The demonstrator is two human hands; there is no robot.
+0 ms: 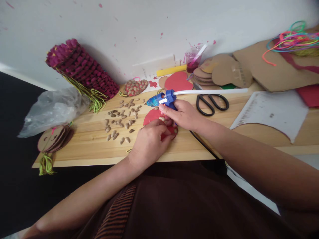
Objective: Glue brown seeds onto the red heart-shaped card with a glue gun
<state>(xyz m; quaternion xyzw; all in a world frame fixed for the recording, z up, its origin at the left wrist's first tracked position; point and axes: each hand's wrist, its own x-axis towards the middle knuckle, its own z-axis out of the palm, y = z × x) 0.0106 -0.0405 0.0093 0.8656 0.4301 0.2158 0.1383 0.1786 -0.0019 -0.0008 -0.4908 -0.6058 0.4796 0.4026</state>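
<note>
My right hand (183,114) is wrapped round a blue glue gun (164,99), whose nozzle points left and whose long white glue stick (211,92) juts from the back. Below it, my left hand (151,139) is closed at the near edge of a red cut-out (151,115), thumb and fingers together on it. A few pistachio shells sit on the cut-out; part of it is hidden under both hands. Loose pistachio shells (121,123) lie scattered on the wooden table to the left of my left hand.
Black-handled scissors (204,105) lie right of my right hand, with the gun's black cord (204,144) running to the table edge. A magenta woven cylinder (83,71), plastic bag (53,108), shell-covered piece (136,87), cup of purple liquid (193,63) and cardboard (274,66) stand around.
</note>
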